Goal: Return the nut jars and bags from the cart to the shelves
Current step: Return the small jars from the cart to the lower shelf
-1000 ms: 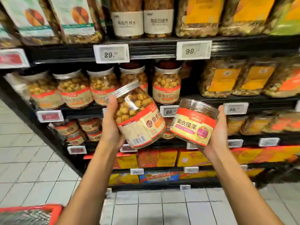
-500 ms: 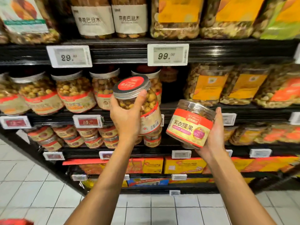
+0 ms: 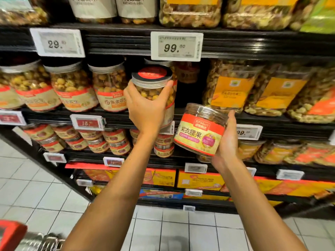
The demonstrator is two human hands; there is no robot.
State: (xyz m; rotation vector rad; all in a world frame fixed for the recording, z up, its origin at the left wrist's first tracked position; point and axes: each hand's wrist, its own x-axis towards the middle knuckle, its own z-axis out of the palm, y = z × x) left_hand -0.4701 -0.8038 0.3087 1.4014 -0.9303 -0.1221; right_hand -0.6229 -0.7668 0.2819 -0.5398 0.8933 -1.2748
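My left grip (image 3: 145, 109) is closed around a tall nut jar (image 3: 154, 82) at the middle shelf (image 3: 117, 116) and hides its label. My right grip (image 3: 226, 140) clamps a tilted short jar (image 3: 199, 133), which reads 紫衣腰果. The cart (image 3: 10, 234) is cut off.

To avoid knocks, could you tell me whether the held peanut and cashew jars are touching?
Apart: head view shows shelf between peanut jar and cashew jar.

Dark shelf gap (image 3: 189, 98) free between jar row (image 3: 110, 87), nut bags (image 3: 230, 87).

Black shelving (image 3: 117, 42) with white price tags (image 3: 176, 46) rises behind your left hand (image 3: 145, 111) and right hand (image 3: 227, 142); pale tiled floor (image 3: 36, 187) lies below them.
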